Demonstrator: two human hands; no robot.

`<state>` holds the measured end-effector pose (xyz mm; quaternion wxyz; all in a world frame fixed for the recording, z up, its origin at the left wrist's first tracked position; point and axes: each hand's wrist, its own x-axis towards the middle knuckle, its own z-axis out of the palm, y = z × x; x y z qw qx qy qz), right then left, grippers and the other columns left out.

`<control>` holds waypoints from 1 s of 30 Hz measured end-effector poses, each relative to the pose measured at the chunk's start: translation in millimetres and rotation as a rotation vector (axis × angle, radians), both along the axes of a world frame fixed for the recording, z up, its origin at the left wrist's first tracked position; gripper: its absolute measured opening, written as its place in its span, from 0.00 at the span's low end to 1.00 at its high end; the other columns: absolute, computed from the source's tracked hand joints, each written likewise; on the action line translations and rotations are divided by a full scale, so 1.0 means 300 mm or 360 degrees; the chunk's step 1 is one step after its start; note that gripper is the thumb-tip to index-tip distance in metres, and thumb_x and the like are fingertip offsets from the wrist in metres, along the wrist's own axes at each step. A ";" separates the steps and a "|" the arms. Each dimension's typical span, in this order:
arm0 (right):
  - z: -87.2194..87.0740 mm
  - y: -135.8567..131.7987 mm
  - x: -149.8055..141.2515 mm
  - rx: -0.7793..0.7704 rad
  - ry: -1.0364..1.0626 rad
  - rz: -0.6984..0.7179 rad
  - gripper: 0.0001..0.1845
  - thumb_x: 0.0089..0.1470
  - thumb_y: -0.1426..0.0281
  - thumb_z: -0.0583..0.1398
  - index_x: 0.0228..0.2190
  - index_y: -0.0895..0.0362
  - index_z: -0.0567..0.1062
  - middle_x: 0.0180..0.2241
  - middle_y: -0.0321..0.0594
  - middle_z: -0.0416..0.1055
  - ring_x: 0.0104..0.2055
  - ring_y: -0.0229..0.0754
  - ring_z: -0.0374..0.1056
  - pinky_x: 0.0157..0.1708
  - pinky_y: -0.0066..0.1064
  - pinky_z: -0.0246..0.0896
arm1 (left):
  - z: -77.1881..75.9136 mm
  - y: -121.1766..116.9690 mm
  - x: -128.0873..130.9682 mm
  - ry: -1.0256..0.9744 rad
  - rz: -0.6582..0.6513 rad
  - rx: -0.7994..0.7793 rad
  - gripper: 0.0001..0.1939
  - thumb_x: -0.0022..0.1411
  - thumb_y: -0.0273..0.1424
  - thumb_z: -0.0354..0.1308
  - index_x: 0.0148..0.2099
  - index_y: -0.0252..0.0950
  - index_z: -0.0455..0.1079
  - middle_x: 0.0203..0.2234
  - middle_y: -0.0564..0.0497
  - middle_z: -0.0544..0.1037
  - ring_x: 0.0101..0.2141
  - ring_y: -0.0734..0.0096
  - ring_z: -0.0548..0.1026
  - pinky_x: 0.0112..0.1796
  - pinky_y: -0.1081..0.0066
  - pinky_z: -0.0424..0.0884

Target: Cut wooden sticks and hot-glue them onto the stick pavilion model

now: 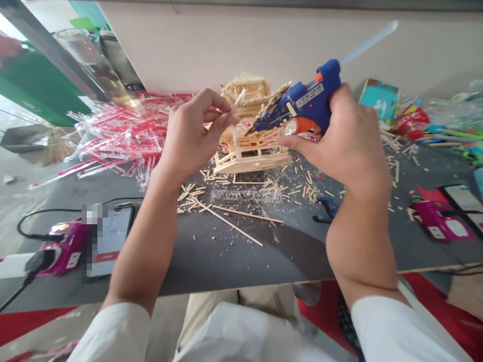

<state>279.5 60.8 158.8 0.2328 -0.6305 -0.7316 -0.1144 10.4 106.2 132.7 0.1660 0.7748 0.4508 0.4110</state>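
My right hand (pixel 352 136) grips a blue hot glue gun (pixel 315 98), its clear glue stick (pixel 372 40) jutting from the back. Bits of wood cling to the gun's front, and its nozzle points left and down. Between the thumb and forefinger of my left hand (pixel 202 128) is a short pale wooden stick (pixel 240 98), just left of the nozzle and apart from it. Behind both hands stands a small model building (pixel 254 163) made of wooden sticks. My hands and the gun cover parts of it.
Cut stick pieces (pixel 309 188) and two long thin sticks (pixel 234 226) lie on the dark table (pixel 226 266). Red-and-clear plastic wrappers (pixel 124 130) pile up at left. Phones and purple power adapters (pixel 71 246) with cables sit at both sides. A teal box (pixel 379 100) stands back right.
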 end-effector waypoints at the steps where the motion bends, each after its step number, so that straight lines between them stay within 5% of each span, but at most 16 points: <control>1: 0.000 0.000 0.000 0.0012 0.0005 -0.0004 0.42 0.58 0.44 0.67 0.61 0.61 0.69 0.43 0.57 0.79 0.45 0.65 0.78 0.42 0.46 0.68 | 0.001 0.000 -0.001 -0.0003 -0.0005 -0.0006 0.14 0.74 0.46 0.58 0.50 0.42 0.72 0.43 0.54 0.87 0.48 0.65 0.85 0.41 0.65 0.79; 6: -0.020 0.014 0.001 0.0073 0.0027 0.0066 0.28 0.62 0.60 0.63 0.59 0.58 0.70 0.40 0.52 0.79 0.41 0.58 0.77 0.44 0.46 0.69 | -0.001 0.000 0.000 -0.0087 -0.0034 -0.0006 0.12 0.73 0.45 0.60 0.49 0.43 0.73 0.42 0.51 0.87 0.46 0.61 0.86 0.41 0.64 0.81; 12: -0.038 0.037 0.017 0.0040 0.0011 0.0053 0.18 0.60 0.60 0.63 0.49 0.54 0.72 0.35 0.43 0.76 0.40 0.54 0.78 0.43 0.45 0.72 | -0.020 0.018 0.001 -0.0241 -0.0148 0.0137 0.08 0.72 0.41 0.64 0.45 0.43 0.74 0.38 0.53 0.86 0.43 0.62 0.86 0.40 0.66 0.81; 21: -0.032 0.037 0.035 -0.0036 0.0056 0.0084 0.18 0.60 0.60 0.64 0.48 0.54 0.69 0.34 0.40 0.72 0.43 0.55 0.78 0.50 0.50 0.71 | -0.029 0.034 0.005 -0.0212 -0.0139 0.0263 0.09 0.70 0.37 0.68 0.44 0.41 0.73 0.35 0.58 0.84 0.40 0.70 0.84 0.39 0.69 0.78; 30: -0.027 0.031 0.030 -0.0064 -0.0040 0.0077 0.16 0.60 0.63 0.62 0.48 0.54 0.69 0.35 0.44 0.74 0.42 0.59 0.79 0.44 0.49 0.73 | -0.016 0.017 0.006 -0.0189 -0.0086 0.0184 0.09 0.69 0.39 0.68 0.44 0.43 0.73 0.36 0.57 0.84 0.40 0.67 0.84 0.41 0.65 0.80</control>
